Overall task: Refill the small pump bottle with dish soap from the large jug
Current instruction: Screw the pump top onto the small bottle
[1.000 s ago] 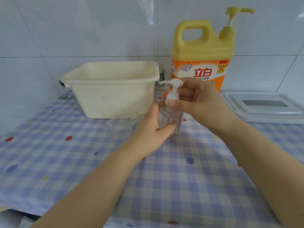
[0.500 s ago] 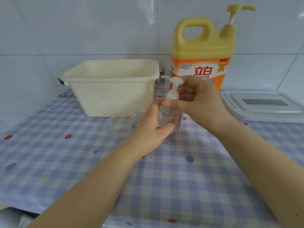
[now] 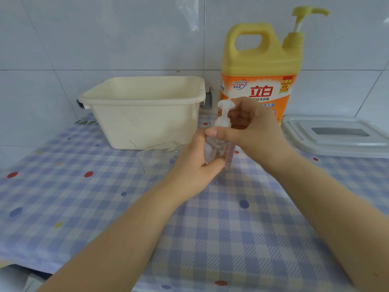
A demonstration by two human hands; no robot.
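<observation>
A small clear pump bottle (image 3: 221,151) with a white pump head stands upright on the checked tablecloth at the centre. My left hand (image 3: 194,167) grips its clear body from the left. My right hand (image 3: 250,127) pinches the white collar under the pump head, thumb in front, fingers behind. The bottle looks nearly empty. Behind it, against the tiled wall, stands the large yellow dish soap jug (image 3: 260,66) with an orange label and its own yellow pump on top.
A cream plastic tub (image 3: 143,114) sits at the back left. A small clear plastic cup (image 3: 156,159) lies just left of my left hand. A grey-white container lid (image 3: 336,135) lies at the right. The tablecloth's front edge runs along the lower left.
The pump head's spout has turned from pointing left toward the back under my right hand's fingers. Both hands keep their hold on the bottle, which stays in place.
</observation>
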